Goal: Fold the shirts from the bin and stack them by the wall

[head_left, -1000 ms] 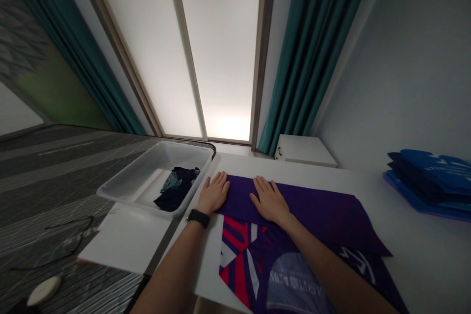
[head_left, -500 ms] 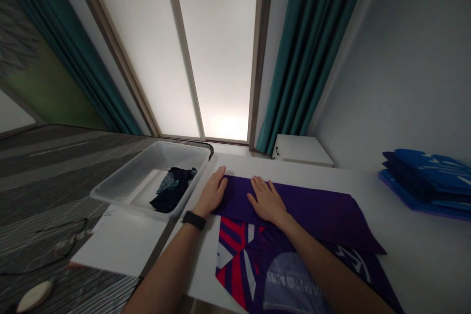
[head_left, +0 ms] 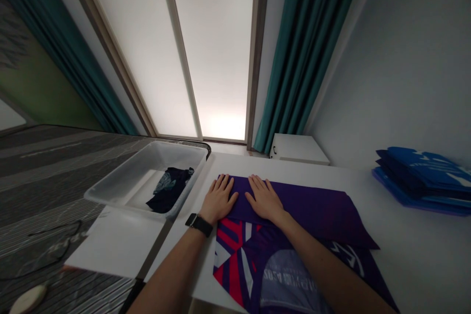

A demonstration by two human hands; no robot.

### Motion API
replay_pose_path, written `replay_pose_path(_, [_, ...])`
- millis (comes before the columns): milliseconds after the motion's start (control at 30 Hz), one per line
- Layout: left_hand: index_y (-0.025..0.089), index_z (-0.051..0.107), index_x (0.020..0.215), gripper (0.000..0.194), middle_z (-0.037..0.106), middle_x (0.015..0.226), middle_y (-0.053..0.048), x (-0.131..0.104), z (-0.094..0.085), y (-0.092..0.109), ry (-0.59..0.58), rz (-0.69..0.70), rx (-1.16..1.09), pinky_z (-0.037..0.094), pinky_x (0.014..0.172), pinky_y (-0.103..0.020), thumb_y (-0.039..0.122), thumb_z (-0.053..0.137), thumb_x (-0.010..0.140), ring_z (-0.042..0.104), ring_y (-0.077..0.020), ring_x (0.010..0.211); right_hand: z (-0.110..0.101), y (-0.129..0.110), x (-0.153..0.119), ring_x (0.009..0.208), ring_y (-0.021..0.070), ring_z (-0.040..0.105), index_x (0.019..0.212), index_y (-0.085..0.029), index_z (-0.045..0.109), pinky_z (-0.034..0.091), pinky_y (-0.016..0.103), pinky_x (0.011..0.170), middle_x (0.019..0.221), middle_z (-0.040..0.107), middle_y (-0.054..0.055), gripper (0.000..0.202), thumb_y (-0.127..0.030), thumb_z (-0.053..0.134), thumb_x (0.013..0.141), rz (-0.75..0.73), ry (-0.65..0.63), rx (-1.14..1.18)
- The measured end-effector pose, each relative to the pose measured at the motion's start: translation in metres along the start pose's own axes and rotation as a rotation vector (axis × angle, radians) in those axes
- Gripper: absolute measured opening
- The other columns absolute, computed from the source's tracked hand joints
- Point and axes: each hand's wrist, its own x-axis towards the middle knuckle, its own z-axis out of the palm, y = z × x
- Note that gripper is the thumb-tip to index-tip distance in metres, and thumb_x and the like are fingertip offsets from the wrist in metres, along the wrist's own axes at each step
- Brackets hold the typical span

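Observation:
A purple sports shirt [head_left: 316, 208] with red and white patterning and a grey printed panel lies on the white table [head_left: 198, 267]. Its far side is folded over toward me in a long plain purple strip. My left hand [head_left: 219, 198], with a black watch on the wrist, lies flat on the left end of that strip, fingers stretched out. Close beside it, my right hand [head_left: 265, 198] rests flat on the same strip, fingers slightly spread. Neither hand grasps the cloth. My right forearm covers part of the printed front.
To the left stands a clear plastic bin [head_left: 121, 176] holding dark clothing [head_left: 171, 189]. A stack of folded blue garments [head_left: 423, 176] sits at the table's right side. Beyond the far edge are a white cabinet [head_left: 300, 148] and teal curtains [head_left: 285, 83].
My left hand has shifted from the strip's left edge onto its top and turned flat, palm down. My right hand stays in nearly the same place on the cloth.

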Motion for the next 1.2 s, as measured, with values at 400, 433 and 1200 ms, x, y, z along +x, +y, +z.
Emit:
replay_pose_path(400, [0.021,0.040,0.146,0.056,0.034,0.154,-0.009,0.002,0.003,-0.002,0.002,-0.020,0.000,0.023,0.118,-0.046,0.046,0.038,0.096,0.024,-0.0268,0.145,-0.017,0.030,-0.023,0.146,0.0208,0.018,0.152,-0.012,0.026,0.012,0.045,0.119,0.158,0.024,0.009,0.064,-0.045,0.024,0.097,0.055,-0.050,0.010])
replay_pose_path(433, [0.021,0.040,0.146,0.056,0.034,0.154,-0.008,0.002,0.003,-0.002,0.004,-0.021,0.000,0.023,0.118,-0.046,0.046,0.038,0.096,0.024,-0.0267,0.145,-0.018,0.036,-0.029,0.146,0.0207,0.018,0.152,-0.012,0.026,0.012,0.045,0.119,0.158,0.024,0.009,0.064,-0.045,0.024,0.097,0.056,-0.047,-0.003])
replay_pose_path(1200, [0.021,0.035,0.149,0.058,0.030,0.156,-0.007,0.014,0.006,0.047,-0.025,0.222,0.074,0.024,0.117,-0.045,0.049,0.032,0.098,0.026,-0.0229,0.145,-0.026,0.120,-0.096,0.147,0.0216,0.017,0.151,-0.014,0.028,0.011,0.048,0.119,0.158,0.024,0.008,0.065,-0.051,0.021,0.098,0.209,0.019,-0.090])
